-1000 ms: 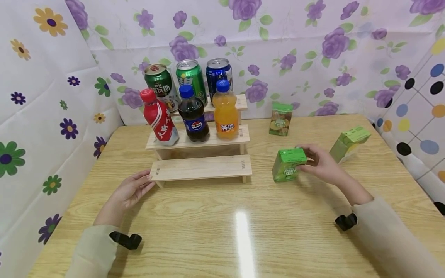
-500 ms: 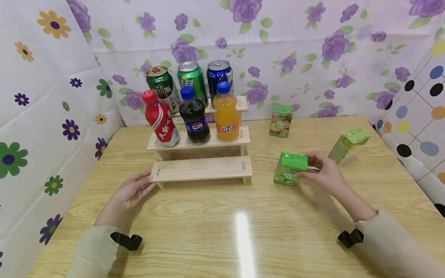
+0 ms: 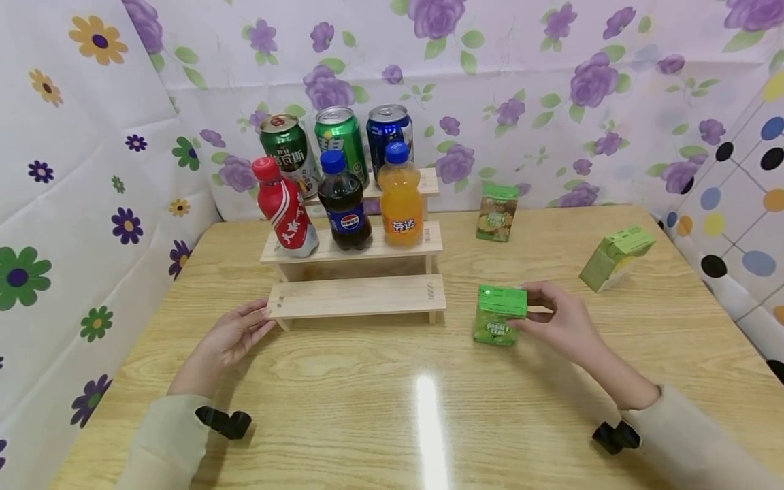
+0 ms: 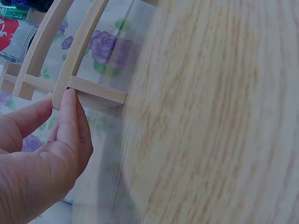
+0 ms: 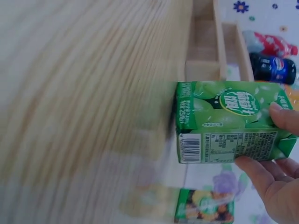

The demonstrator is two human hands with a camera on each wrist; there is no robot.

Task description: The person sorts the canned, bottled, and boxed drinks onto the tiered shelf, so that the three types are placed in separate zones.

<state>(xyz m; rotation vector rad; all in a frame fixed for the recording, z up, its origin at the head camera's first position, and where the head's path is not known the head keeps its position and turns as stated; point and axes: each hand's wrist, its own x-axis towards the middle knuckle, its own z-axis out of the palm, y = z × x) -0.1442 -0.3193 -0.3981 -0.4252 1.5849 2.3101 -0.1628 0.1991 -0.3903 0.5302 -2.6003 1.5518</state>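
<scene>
My right hand (image 3: 560, 320) grips a green juice box (image 3: 497, 316) between thumb and fingers, right of the stepped wooden rack. In the right wrist view the upright juice box (image 5: 229, 122) shows its barcode side, with its base close to the tabletop. My left hand (image 3: 235, 337) pinches the left end of the rack's lowest step (image 3: 358, 297); the left wrist view shows thumb and fingertips at that corner of the wooden rack (image 4: 70, 56). On the middle step stand a red bottle (image 3: 286, 211), a cola bottle (image 3: 344, 207) and an orange soda bottle (image 3: 401, 201).
Three cans, dark green (image 3: 288, 153), green (image 3: 341, 143) and blue (image 3: 390, 133), stand on the top step. A brown-and-green juice box (image 3: 497, 214) stands behind, and a yellow-green juice box (image 3: 615, 257) at the right. Flowered cloth (image 3: 520, 102) backs the wooden table (image 3: 343, 422).
My right hand has drawn the green juice box nearer to me and slightly left, turning its front more toward me. The left hand stays at the rack's end.
</scene>
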